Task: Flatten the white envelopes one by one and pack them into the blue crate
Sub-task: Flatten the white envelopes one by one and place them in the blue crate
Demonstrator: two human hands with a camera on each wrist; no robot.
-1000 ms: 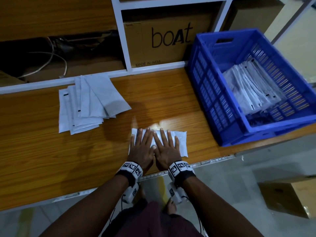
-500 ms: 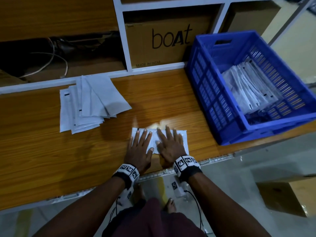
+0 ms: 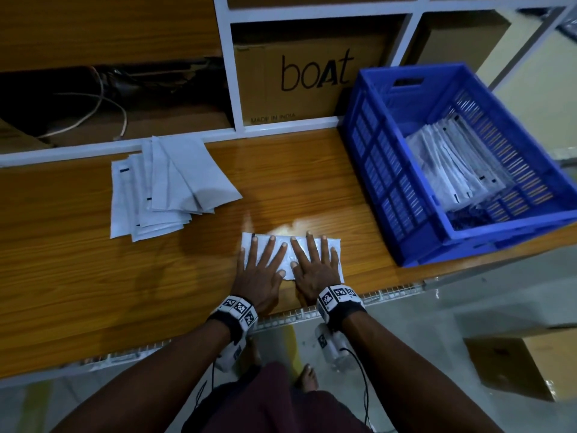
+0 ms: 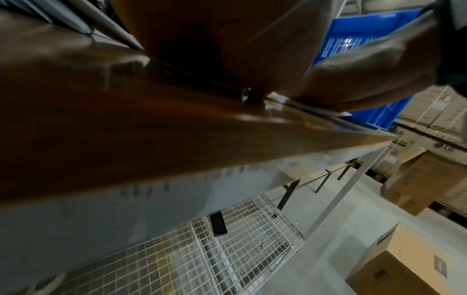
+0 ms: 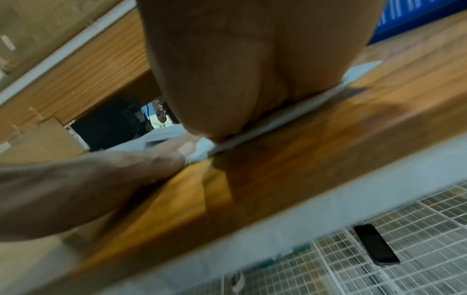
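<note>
— Pressing the white envelope (image 3: 334,248) flat against the bench (image 3: 93,276), near its front edge, a little right of middle. Left hand (image 3: 257,273) on the left half, right hand (image 3: 315,270) on the right half, both laid open with fingers straight and spread, nothing gripped

— Any different from a second ago?

— Slightly. Sat thumb to thumb over the middle then. Half a second ago, swung the right one outward. Now set a touch apart, with a strip of white showing between the thumbs. Reads as a smoothing stroke from the centre toward the ends

— Flat enough yet?

— Looks close, going by the right wrist view: lying thin under the palm, though rumpled a little beside the left thumb. Probably one more pass, then over to the blue crate (image 3: 368,151) at the right end of the bench

— And the rest?

— Fanned in a loose pile (image 3: 162,189) toward the back left of the bench, well apart from the hands. A fair stack (image 3: 449,170) already packed in the crate, leaning toward its far side. So somewhere mid-job, hard to say more

— Anything to watch?

— Slipping off the front edge while being picked up. Better pinched at the right end, nearest the crate
</note>
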